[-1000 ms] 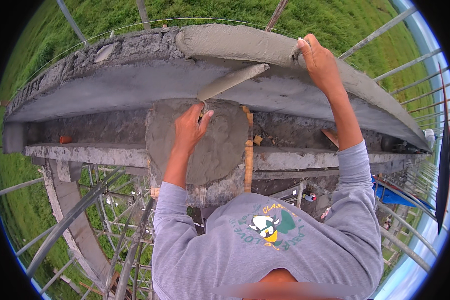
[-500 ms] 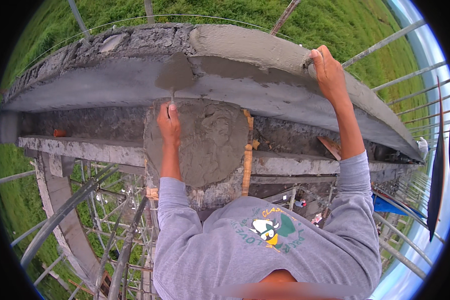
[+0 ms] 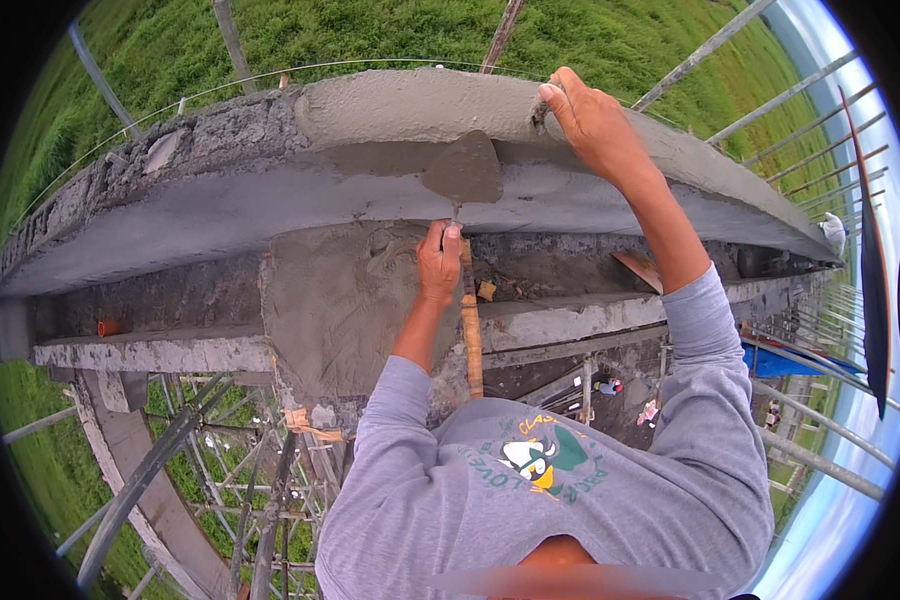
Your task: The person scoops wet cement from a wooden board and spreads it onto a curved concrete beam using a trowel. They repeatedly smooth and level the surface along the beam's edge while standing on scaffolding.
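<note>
My left hand (image 3: 438,265) is closed round the handle of a pointed trowel (image 3: 467,168), its mortar-smeared blade against the inner face of a curved concrete wall (image 3: 200,215). My right hand (image 3: 592,125) is bent at the wall's top edge, fingers closed on a small dark lump that I cannot make out. Smooth wet mortar (image 3: 410,105) covers the top from the middle rightward; farther left it is rough and broken. Below the trowel lies a board heaped with wet mortar (image 3: 325,310), with a wooden strip (image 3: 471,340) along its right side.
Scaffold poles (image 3: 160,460) stand below left, with more beyond the wall at right. An orange pipe end (image 3: 108,328) sits in the trough at left; a flat wooden-edged piece (image 3: 637,268) leans at right. Far below are small figures and a blue sheet (image 3: 790,366).
My left hand has carried the trowel rightward along the wall's inner face. My right hand has shifted left in the picture, still at the top edge. The view has turned slightly.
</note>
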Action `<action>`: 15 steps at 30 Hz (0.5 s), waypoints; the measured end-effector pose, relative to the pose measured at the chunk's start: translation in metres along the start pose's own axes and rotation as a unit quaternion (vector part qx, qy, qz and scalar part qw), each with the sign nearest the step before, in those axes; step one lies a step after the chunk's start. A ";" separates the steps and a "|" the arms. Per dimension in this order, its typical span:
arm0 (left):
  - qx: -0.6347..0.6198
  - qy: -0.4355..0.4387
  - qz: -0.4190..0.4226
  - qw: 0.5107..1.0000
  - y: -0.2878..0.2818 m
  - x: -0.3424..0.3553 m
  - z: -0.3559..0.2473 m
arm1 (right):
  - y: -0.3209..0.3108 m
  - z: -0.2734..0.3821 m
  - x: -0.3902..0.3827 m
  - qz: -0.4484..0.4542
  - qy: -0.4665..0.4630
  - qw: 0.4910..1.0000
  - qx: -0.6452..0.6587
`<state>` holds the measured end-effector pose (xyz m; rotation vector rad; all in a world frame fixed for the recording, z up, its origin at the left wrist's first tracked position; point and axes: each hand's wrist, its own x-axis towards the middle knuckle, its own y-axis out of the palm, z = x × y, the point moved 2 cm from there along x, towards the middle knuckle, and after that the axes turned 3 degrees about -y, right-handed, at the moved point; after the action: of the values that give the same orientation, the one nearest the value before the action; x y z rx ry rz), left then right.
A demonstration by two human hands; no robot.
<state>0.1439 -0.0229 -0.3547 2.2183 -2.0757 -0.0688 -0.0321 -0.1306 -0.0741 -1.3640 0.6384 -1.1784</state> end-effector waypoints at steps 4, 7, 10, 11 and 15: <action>0.077 0.039 0.016 0.996 0.047 0.000 -0.005 | -0.002 -0.003 0.000 0.040 0.007 0.999 -0.018; 0.128 0.025 0.070 0.989 0.068 -0.005 -0.015 | -0.002 -0.003 0.001 0.040 0.006 0.999 -0.012; 0.207 -0.007 0.162 0.965 0.065 -0.019 -0.024 | 0.001 -0.002 0.001 0.017 0.004 1.000 0.007; 0.231 -0.036 0.169 0.958 0.058 -0.026 -0.026 | 0.003 -0.002 0.000 0.011 0.003 1.000 0.008; 0.316 -0.093 0.127 0.935 0.000 -0.060 -0.032 | 0.009 -0.003 -0.001 -0.034 -0.005 0.999 -0.012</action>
<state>0.1428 0.0380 -0.3252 2.2822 -2.7828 0.4985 -0.0329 -0.1324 -0.0837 -1.4205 0.6050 -1.2199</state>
